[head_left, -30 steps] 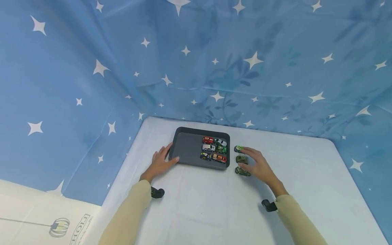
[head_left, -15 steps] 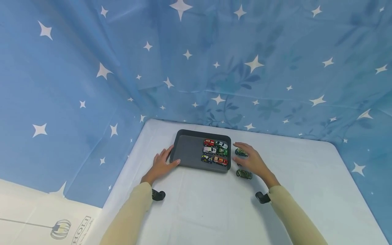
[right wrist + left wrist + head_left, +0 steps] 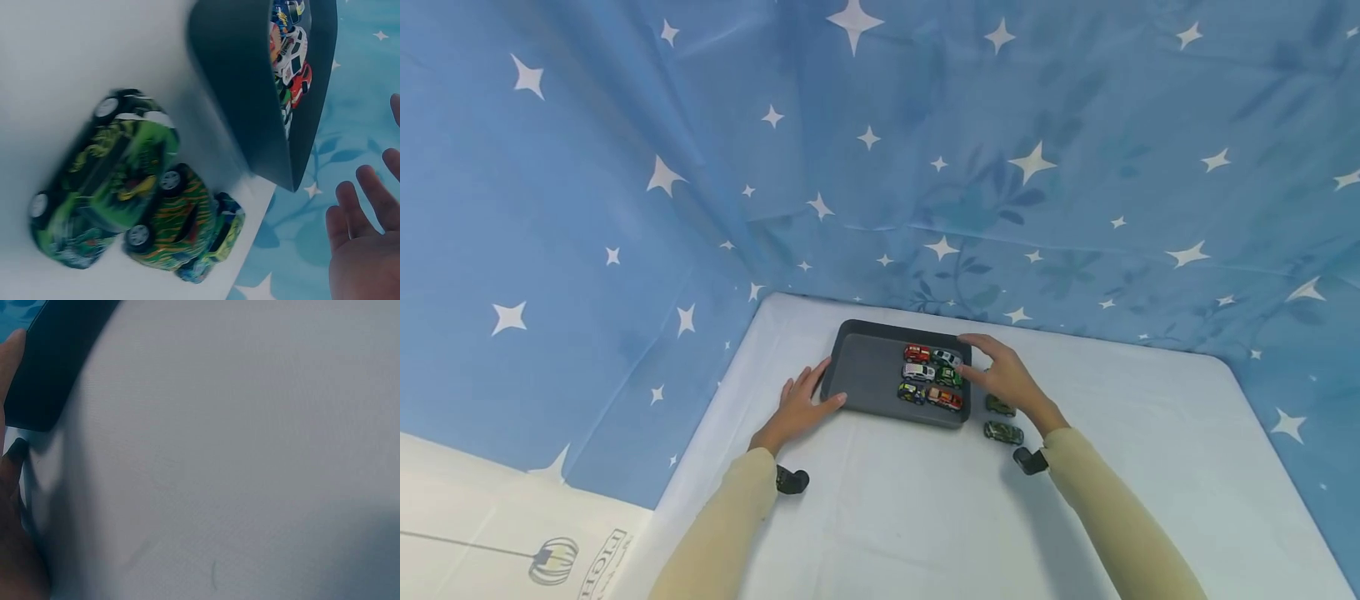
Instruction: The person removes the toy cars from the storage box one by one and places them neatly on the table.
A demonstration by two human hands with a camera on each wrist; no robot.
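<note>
A dark grey tray lies on the white table in the head view. Several small toy cars fill its right half, including a red car, a white car and an orange car. My left hand rests against the tray's left front corner, fingers spread and fairly straight. Over the tray's right rim my right hand is spread, holding nothing. Beside the tray, the right wrist view has three green patterned cars: a large one, a striped one and a partly hidden one.
A white cloth covers the table. Behind it hangs a blue curtain with white stars. A cream printed panel lies at the lower left. Black wrist cameras sit at both cuffs.
My right hand has moved left from over the loose green cars to the tray's right rim. The left hand stays at the tray's corner. The head view has shifted slightly.
</note>
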